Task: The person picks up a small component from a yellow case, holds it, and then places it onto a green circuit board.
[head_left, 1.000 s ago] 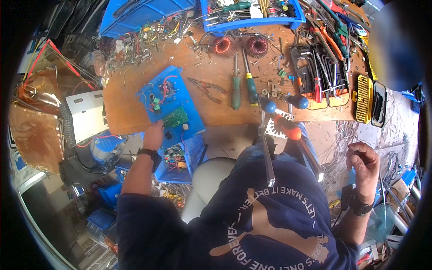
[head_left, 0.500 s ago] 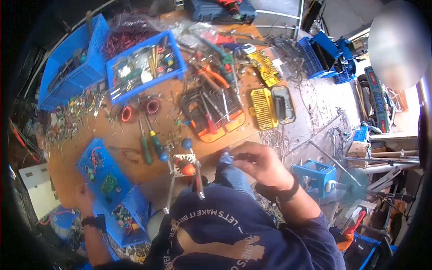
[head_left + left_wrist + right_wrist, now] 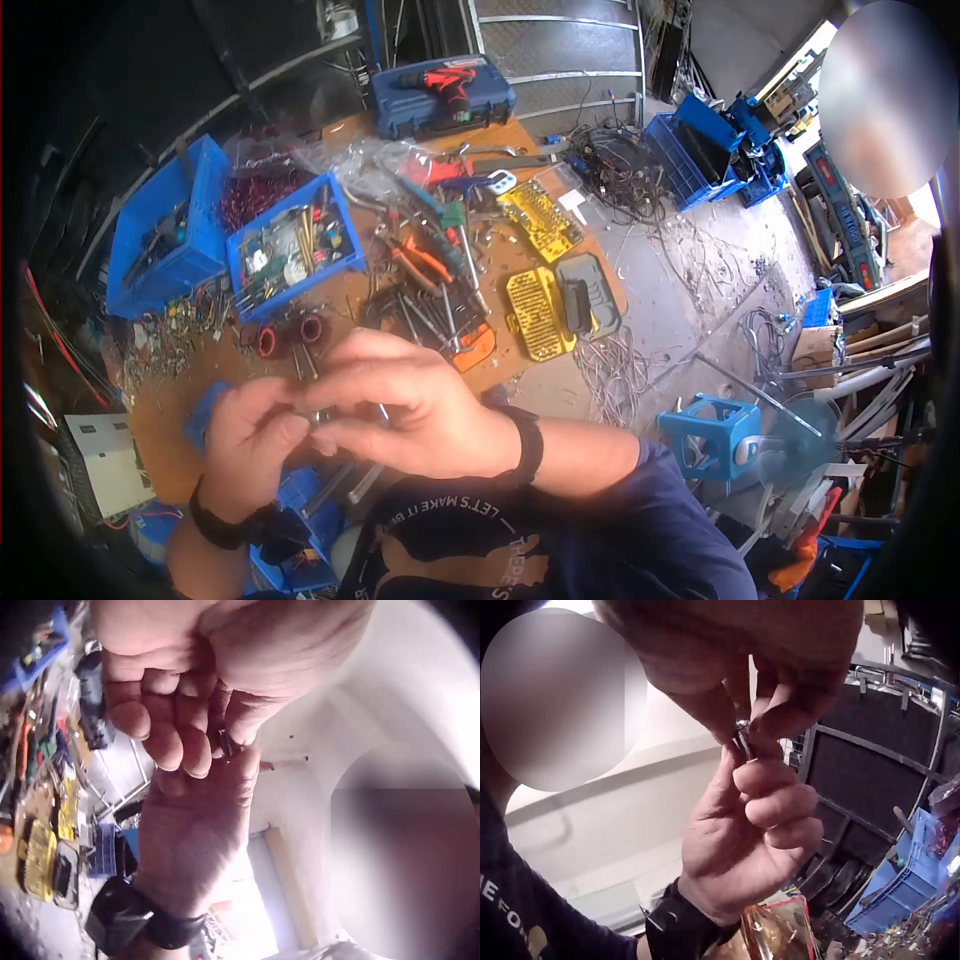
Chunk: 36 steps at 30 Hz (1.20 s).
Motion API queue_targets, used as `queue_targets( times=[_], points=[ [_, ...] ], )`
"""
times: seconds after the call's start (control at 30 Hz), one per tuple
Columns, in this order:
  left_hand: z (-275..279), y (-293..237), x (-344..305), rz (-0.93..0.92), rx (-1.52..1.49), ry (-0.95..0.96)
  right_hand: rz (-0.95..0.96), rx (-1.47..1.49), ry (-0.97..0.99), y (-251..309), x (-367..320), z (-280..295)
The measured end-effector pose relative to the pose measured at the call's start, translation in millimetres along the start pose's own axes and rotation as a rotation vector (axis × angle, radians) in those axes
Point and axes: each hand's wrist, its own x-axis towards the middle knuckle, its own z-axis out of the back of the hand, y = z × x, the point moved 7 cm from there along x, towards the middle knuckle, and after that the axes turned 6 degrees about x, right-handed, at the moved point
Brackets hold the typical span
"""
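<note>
Both hands meet above the near side of the bench in the head view. The left hand pinches a small shiny metal part between thumb and fingers, and the right hand holds its fingertips on the same part. Close up in the right wrist view, the dark metal part sits between the left hand's fingertips below and the right hand's above. The left wrist view shows the part mostly covered by fingers. Its exact shape cannot be told.
Behind the hands lie hex keys and pliers, a yellow bit case and two copper coils. Blue bins stand at the left, a blue drill case at the back. A blue stool is at the right.
The left hand has left the blue lid with circuit boards and risen. The right hand has moved in from the right to meet it. The head view has turned to the right.
</note>
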Motion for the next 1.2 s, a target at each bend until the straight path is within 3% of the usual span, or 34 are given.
queue_targets(
  times=[0.07, 0.1, 0.2, 0.33, 0.4, 0.5, 0.53, 0.6, 0.67, 0.73, 0.77, 0.87, 0.93, 0.97, 1.03, 1.13, 1.2],
  points=[
    [-26, -4, 15, 0.068, -0.238, 0.041, -0.053, 0.174, -0.015, -1, -5, 28],
    [-38, -1, 22, 0.084, -0.346, 0.075, -0.17, 0.217, 0.037, -1, -7, 40],
    [-74, -3, 47, 0.159, -0.509, 0.166, -0.15, 0.362, -0.004, -1, -15, 78],
    [-109, -7, 77, 0.227, -0.435, 0.188, -0.113, 0.42, -0.017, 3, -17, 124],
    [-125, -13, 92, 0.254, -0.463, 0.132, -0.164, 0.483, -0.011, 0, -17, 142],
    [-135, -8, 102, 0.398, -0.274, 0.094, -0.297, 0.568, -0.023, -15, -17, 166],
    [-129, -14, 103, 0.362, -0.031, 0.079, -0.158, 0.237, -0.035, -20, -18, 184],
    [-113, -23, 100, 0.285, 0.456, 0.05, -0.314, 0.286, -0.195, -45, -31, 217],
    [-87, -24, 85, 0.23, 0.713, 0.026, -0.478, 0.019, -0.293, -62, -43, 268],
    [-49, -16, 49, 0.334, 0.656, -0.281, -0.454, -0.082, -0.396, -89, -59, 324],
    [-24, 2, 18, 0.531, 0.49, -0.467, -0.525, -0.114, -0.436, -100, -65, 352],
    [16, 9, -49, 0.469, 0.612, -0.771, -0.665, -0.242, -0.489, -134, -77, 425],
    [31, 16, -83, 0.524, 0.657, -0.747, -0.728, -0.519, -0.408, -148, -67, 453],
    [37, 21, -104, 0.539, 0.671, -0.843, -0.732, -0.52, -0.398, -162, -65, 466],
    [40, 36, -129, 0.558, 0.632, -0.879, -0.547, -0.918, -0.14, -184, -50, 476],
    [41, 59, -158, 0.602, 0.6, -0.936, -0.596, -0.872, -0.166, -225, -44, 487],
    [37, 62, -167, 0.612, 0.788, -0.919, -0.537, -0.922, -0.075, -237, -37, 484]
  ],
)
